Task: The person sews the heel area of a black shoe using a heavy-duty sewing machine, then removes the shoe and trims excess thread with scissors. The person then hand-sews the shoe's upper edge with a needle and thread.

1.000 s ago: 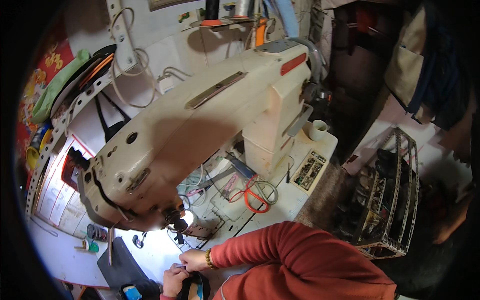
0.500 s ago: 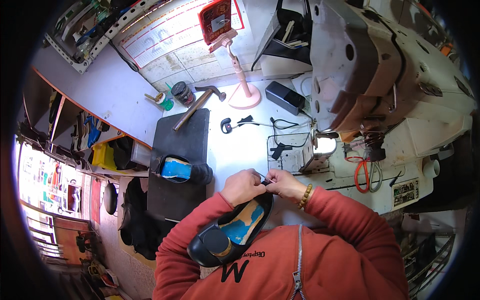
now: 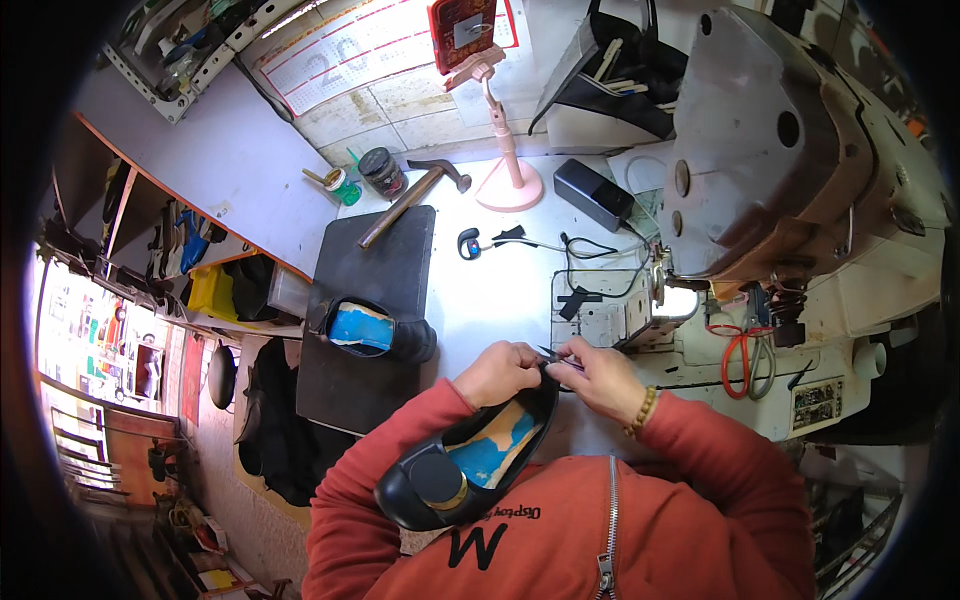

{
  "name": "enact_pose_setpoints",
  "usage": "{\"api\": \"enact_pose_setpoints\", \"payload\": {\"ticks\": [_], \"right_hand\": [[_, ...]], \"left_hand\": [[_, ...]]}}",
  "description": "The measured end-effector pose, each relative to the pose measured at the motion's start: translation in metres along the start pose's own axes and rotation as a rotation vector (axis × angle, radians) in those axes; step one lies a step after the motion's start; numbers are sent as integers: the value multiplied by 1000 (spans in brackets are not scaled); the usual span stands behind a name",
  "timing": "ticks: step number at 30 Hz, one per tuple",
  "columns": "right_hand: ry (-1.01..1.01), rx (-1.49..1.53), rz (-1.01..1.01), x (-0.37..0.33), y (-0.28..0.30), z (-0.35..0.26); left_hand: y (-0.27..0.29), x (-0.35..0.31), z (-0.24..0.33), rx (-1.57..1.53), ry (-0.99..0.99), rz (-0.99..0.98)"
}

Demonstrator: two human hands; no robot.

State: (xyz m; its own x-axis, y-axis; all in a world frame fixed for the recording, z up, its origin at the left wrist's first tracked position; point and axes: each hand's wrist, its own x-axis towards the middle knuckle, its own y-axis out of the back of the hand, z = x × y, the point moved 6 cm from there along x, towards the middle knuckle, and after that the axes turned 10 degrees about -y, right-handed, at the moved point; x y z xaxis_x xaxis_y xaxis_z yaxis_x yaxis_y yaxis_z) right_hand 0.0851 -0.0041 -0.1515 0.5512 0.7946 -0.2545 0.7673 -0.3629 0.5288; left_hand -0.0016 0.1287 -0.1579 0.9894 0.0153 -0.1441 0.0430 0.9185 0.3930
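Observation:
A black shoe [image 3: 415,487] with a round ornament on its toe and a patchy blue and tan insole leans against my red top. My left hand [image 3: 497,374] is closed in a pinch at the heel end of this shoe. Close beside it on the right, my right hand [image 3: 606,383] grips a small pointed tool [image 3: 562,358], its dark tip directed at the left fingers. What lies between the left fingertips is too small to make out. The matching shoe [image 3: 362,329], with a blue insole, rests on a black board [image 3: 345,390] to the left.
A hammer [image 3: 410,200] lies across the board's far end near two small jars [image 3: 380,173]. Behind stand a pink phone holder [image 3: 510,185] and a black box [image 3: 592,195]. A sewing machine [image 3: 760,190] looms at right, with red-handled scissors [image 3: 736,362] beside it.
My right hand has drawn a little to the right, away from the left fingers, and the pointed tool shows more plainly. The whole view has shifted slightly; the shoe stays against my top.

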Motion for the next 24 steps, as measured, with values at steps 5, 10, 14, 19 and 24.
{"api": "enact_pose_setpoints", "payload": {"ticks": [5,10,14,19,24], "right_hand": [[438,-525,177,-26,15,-31],[622,-740,229,-27,10,-39],[626,-773,244,-28,8,-41],[604,-707,173,-25,12,-40],[558,-710,118,-22,12,-38]], "left_hand": [[-1,1,-4,27,22,-5],[-2,0,-11,-79,105,-4],[-1,-2,-11,-74,112,14],[-2,-3,-15,-156,165,37],[-2,-4,-18,-212,171,38]]}}
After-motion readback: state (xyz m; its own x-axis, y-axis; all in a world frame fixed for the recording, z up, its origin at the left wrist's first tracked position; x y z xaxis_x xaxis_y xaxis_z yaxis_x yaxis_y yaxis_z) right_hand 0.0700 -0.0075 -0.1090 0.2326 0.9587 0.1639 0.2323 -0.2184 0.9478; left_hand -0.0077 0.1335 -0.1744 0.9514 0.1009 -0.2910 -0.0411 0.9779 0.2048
